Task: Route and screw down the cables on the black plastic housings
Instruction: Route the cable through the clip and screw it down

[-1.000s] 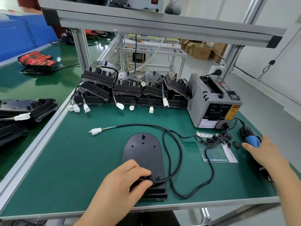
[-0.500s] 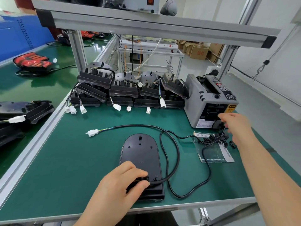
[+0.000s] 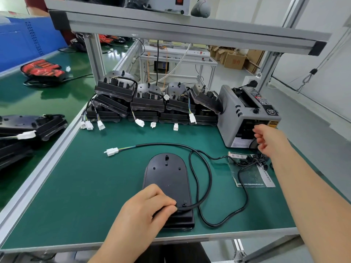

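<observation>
A black plastic housing lies flat on the green mat near the front edge. A black cable loops off its near end to the right and runs back to a white connector. My left hand rests on the housing's near end, thumb and fingers pinching the cable where it meets the housing. My right hand is stretched out at the front slot of the grey tape dispenser, fingers loosely curled; whether it holds anything cannot be seen.
Several black housings with white connectors are stacked along the back of the mat. Small black clips lie on a printed sheet at the right. More housings sit on the left bench. An aluminium frame stands behind.
My right hand left the blue-handled tool at the right edge and moved back and left to the tape dispenser's front. My left hand kept its pinch on the cable.
</observation>
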Demonstrator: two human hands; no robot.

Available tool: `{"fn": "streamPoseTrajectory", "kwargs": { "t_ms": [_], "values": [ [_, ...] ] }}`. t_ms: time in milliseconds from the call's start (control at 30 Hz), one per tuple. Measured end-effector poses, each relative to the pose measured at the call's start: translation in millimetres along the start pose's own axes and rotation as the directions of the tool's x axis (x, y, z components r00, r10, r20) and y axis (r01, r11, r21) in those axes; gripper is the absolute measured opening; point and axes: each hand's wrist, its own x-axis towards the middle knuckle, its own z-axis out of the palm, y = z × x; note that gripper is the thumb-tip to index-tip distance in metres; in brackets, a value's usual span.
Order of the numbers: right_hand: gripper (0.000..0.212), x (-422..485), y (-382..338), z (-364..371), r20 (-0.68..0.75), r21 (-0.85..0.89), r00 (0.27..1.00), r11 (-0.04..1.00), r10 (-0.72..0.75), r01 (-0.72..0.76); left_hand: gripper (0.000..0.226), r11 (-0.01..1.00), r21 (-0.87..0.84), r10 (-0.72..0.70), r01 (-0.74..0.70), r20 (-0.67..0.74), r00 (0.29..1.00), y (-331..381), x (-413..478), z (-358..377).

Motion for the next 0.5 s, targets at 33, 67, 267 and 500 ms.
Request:
{"fn": "streamPoseTrajectory", "kwargs": {
  "t_ms": [33,67,267,500],
  "values": [
    [0.010,1,0,0,-0.006,0.011,1.000,1.000,0.008,-0.008,0.015,1.000,0.006,0.001,-0.001,-0.001,1.000,1,0,0],
    [0.010,1,1,1,-0.011,0.021,1.000,1.000,0.014,-0.014,0.012,1.000,0.008,0.002,-0.002,-0.003,1.000,1,0,0],
    [0.007,3,2,6,-0.069,0.076,0.998,0.997,-0.002,0.008,0.007,1.000,0.012,-0.002,0.002,-0.003,1.000,0,0,0],
    [0.011,-18,3,10,-0.122,0.147,0.988,0.983,-0.093,0.111,0.012,0.975,-0.197,-0.106,0.101,-0.013,0.994,-7,3,-4]
  ]
}}
